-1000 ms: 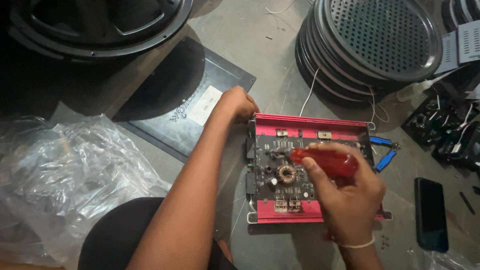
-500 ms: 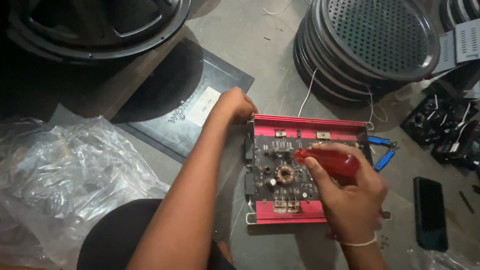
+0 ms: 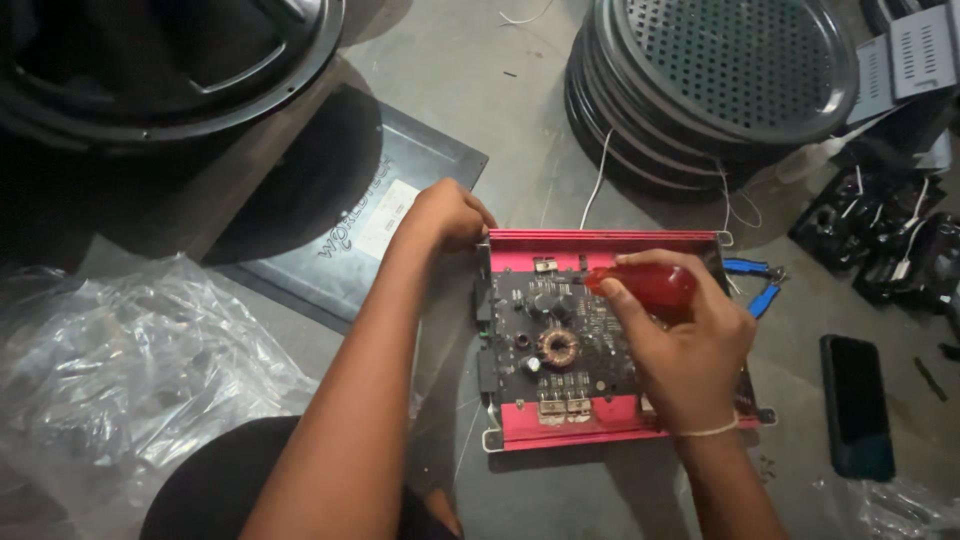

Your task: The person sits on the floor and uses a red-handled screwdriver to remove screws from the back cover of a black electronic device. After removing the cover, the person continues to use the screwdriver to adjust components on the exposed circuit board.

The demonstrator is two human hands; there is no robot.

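Note:
An opened red amplifier chassis (image 3: 600,428) lies on the grey floor, its dark circuit board (image 3: 570,335) exposed with a copper coil near the middle. My right hand (image 3: 685,345) is closed around a red-handled screwdriver (image 3: 640,285), held over the upper part of the board with the tip pointing left. My left hand (image 3: 445,215) rests with curled fingers on the chassis's top-left corner, holding it steady.
Blue-handled pliers (image 3: 752,282) lie right of the chassis. A black phone (image 3: 856,405) is further right. Stacked perforated speaker grilles (image 3: 720,80) sit at the back, a large speaker (image 3: 160,60) and dark flat panel (image 3: 370,215) at left, crumpled clear plastic (image 3: 130,380) front left.
My right hand with the screwdriver has shifted only slightly over the board. My left hand stays on the chassis corner.

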